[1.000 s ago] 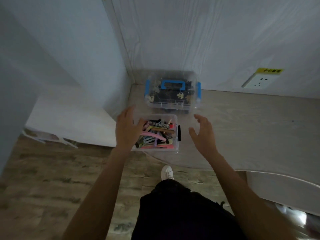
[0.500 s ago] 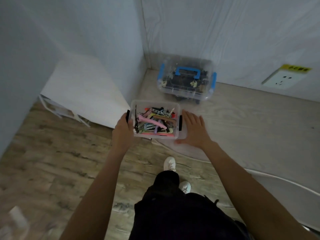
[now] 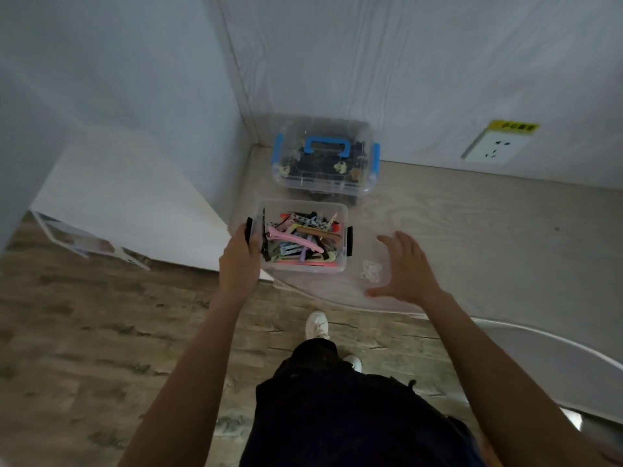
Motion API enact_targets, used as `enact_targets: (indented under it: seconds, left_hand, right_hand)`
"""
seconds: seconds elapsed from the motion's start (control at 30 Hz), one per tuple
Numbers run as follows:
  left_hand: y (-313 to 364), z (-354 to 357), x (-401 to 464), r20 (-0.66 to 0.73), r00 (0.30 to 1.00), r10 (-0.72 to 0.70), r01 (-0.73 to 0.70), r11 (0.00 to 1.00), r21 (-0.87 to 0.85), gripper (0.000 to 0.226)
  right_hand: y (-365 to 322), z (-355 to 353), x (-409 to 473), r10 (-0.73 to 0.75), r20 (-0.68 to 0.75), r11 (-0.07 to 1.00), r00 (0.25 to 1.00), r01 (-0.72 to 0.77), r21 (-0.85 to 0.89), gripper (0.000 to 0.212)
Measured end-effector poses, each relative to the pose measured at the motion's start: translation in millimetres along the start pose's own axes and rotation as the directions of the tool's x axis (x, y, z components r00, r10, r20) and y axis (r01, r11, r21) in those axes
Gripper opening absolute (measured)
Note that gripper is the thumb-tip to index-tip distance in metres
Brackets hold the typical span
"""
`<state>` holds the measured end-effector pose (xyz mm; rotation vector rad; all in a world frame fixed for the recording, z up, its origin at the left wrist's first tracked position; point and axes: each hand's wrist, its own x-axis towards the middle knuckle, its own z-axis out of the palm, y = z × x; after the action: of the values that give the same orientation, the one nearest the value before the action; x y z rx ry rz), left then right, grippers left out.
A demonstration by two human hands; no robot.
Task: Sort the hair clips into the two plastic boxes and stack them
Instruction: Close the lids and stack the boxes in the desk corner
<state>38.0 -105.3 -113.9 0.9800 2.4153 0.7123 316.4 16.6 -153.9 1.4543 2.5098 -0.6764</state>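
Note:
A clear open box (image 3: pixel 305 266) with black side latches stands at the table's near left edge, full of colourful hair clips (image 3: pixel 300 242). My left hand (image 3: pixel 241 261) grips its left side at the latch. Behind it, in the wall corner, sits a second clear box (image 3: pixel 325 182) with a closed lid, blue handle and blue latches, holding dark clips. My right hand (image 3: pixel 404 267) is spread with fingers apart to the right of the open box, on or just over a clear lid (image 3: pixel 369 264) that lies flat on the table. Whether it touches the lid I cannot tell.
The pale wood-grain table (image 3: pixel 488 237) runs right along the wall and has a curved front edge. A wall socket (image 3: pixel 495 148) with a yellow label sits at the back right. A white panel (image 3: pixel 128 210) flanks the table's left. My shoes (image 3: pixel 317 323) stand on the wood floor.
My left hand went from lying on the open box to gripping its left latch side. My right hand left the box's right side and moved right, over the lid.

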Motion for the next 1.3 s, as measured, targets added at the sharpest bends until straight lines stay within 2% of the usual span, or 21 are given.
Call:
enact_targets:
  seconds: [0.13,0.23,0.3,0.37,0.47,0.53,0.63,0.73,0.83,0.93,1.0,1.07,1.13,1.3]
  left_hand:
    - [3,5,1,0.002,1.0,-0.015,0.016,0.999,-0.031,0.033]
    - [10,9,-1,0.021,1.0,0.001,0.0,0.999,-0.045,0.033]
    - [14,13,-2,0.053,0.999,0.01,-0.007,0.999,-0.054,0.032]
    - [18,17,-2,0.098,0.995,0.009,0.0,0.996,-0.092,0.034]
    - [21,22,-4,0.186,0.981,0.058,-0.013,0.971,-0.239,0.045]
    - [21,22,-4,0.16,0.985,0.072,-0.025,0.96,-0.278,0.046]
    - [20,13,2,0.034,0.999,0.024,-0.012,0.95,-0.311,0.034]
    - [25,6,4,0.148,0.989,-0.027,0.078,0.934,-0.348,0.031]
    - [28,8,4,0.187,0.982,0.034,0.016,0.966,-0.258,0.035]
    - [29,11,3,0.142,0.99,0.024,0.016,0.961,-0.275,0.037]
    - [30,12,3,0.128,0.991,0.029,0.008,0.961,-0.278,0.037]
    - [30,12,4,0.136,0.991,0.012,0.029,0.956,-0.291,0.037]
    - [29,13,6,0.138,0.99,-0.013,0.054,0.951,-0.305,0.037]
    - [28,15,4,0.103,0.994,-0.025,0.057,0.947,-0.317,0.037]
  right_hand:
    - [27,-3,-31,0.232,-0.096,0.965,0.968,-0.217,0.146,0.11]
    - [38,-15,-55,0.294,-0.152,0.889,0.944,-0.211,0.407,0.103]
    - [29,-29,-64,0.208,-0.199,0.872,0.958,-0.089,0.482,0.102]
    - [6,-43,-62,0.063,-0.229,0.887,0.971,0.051,0.46,0.101]
    - [-29,-53,-39,-0.141,-0.202,0.916,0.969,0.205,0.346,0.102]
    - [-43,-53,-21,-0.246,-0.144,0.933,0.959,0.274,0.232,0.103]
    - [-51,-51,1,-0.292,-0.053,0.938,0.955,0.296,0.178,0.102]
    - [-50,-51,15,-0.326,0.002,0.942,0.945,0.325,0.089,0.103]
    - [-46,-48,18,-0.341,-0.001,0.936,0.94,0.34,0.093,0.097]
    - [-38,-43,14,-0.253,-0.199,0.923,0.947,0.298,0.244,0.066]
    - [-35,-41,12,-0.066,-0.275,0.898,0.959,0.177,0.403,0.048]
    - [-38,-38,11,0.084,-0.237,0.826,0.968,0.065,0.559,0.041]
    - [-44,-36,12,0.146,-0.216,0.761,0.965,0.03,0.648,0.038]
    - [-55,-37,19,0.215,-0.154,0.712,0.964,-0.047,0.701,0.038]
